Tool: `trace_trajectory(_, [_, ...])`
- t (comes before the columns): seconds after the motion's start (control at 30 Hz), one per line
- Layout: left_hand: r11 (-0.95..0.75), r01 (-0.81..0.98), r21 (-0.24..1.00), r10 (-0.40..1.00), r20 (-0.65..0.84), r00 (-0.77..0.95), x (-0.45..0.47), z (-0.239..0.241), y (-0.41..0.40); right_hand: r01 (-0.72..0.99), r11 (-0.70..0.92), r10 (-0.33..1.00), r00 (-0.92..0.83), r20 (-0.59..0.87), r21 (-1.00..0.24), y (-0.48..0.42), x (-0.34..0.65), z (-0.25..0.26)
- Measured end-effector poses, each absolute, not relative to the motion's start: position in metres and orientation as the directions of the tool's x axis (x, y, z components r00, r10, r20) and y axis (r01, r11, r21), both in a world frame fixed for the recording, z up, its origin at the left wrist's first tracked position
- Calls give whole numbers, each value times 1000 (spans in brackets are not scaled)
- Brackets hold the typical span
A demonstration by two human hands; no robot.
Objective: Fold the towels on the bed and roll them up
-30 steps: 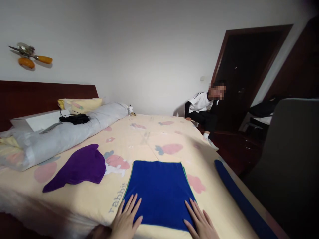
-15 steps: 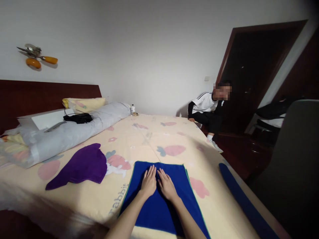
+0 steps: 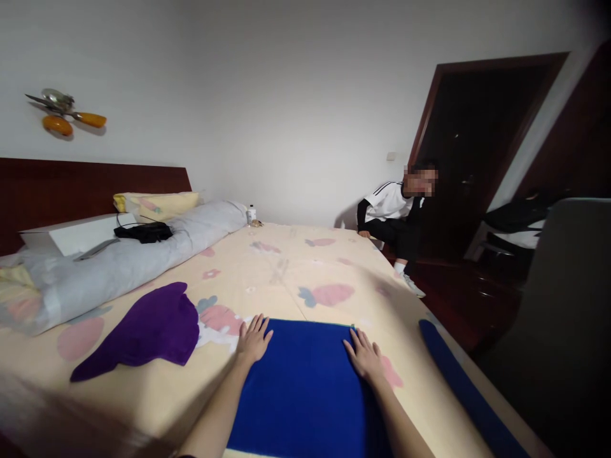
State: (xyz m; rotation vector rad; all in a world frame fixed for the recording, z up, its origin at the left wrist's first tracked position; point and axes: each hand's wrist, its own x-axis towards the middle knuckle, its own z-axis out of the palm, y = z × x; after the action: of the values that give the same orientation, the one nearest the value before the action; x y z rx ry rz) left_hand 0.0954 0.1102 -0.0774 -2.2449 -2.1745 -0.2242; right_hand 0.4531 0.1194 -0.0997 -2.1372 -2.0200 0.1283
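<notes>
A blue cloth (image 3: 305,388) with a green-stitched edge lies spread flat on the bed (image 3: 267,261). My left hand (image 3: 254,340) rests palm down on its far left corner, fingers stretched out. At the far right corner my right hand (image 3: 365,356) also lies flat, fingers apart. Neither hand grips anything. Left of the blue cloth is a crumpled purple cloth (image 3: 147,327), apart from my hands. My forearms cover parts of the blue cloth's side edges.
A rolled grey-white bundle (image 3: 143,264) lies along the headboard side, with a white box (image 3: 90,232) and a black item (image 3: 143,232) on it. A long dark blue strip (image 3: 463,381) runs along the bed's right edge. A person (image 3: 389,207) sits at the far right corner.
My hands have slid apart from the middle of the blue cloth, the left to its left corner and the right to its right corner. The view has shifted slightly.
</notes>
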Motion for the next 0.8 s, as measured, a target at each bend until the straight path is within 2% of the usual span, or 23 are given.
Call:
trace_trajectory(0.07, [-22, 997, 77, 988, 151, 10, 105, -75, 104, 979, -84, 988, 106, 108, -186, 115, 447, -97])
trace_trajectory(0.13, [-59, 995, 81, 978, 206, 42, 121, -76, 90, 982, -50, 982, 82, 170, -180, 104, 432, -96])
trace_trajectory(0.2, [-164, 980, 110, 961, 242, 134, 142, -82, 71, 972, 117, 966, -64, 251, -204, 84, 408, -97])
trace_trajectory(0.3, [-351, 920, 174, 924, 222, 311, 173, -97, 34, 859, 434, 884, -346, 315, -273, 45, 371, -105])
trace_trajectory(0.37, [-428, 879, 208, 900, 188, 394, 185, -106, 10, 800, 509, 856, -430, 287, -317, 20, 359, -110])
trace_trajectory(0.53, [-407, 893, 191, 908, 196, 371, 158, -107, -28, 824, 480, 875, -426, 228, -300, -17, 390, -115])
trace_trajectory(0.8, [-223, 971, 86, 950, 244, 197, 59, -119, -66, 895, 382, 905, -311, 291, -230, -45, 477, -125])
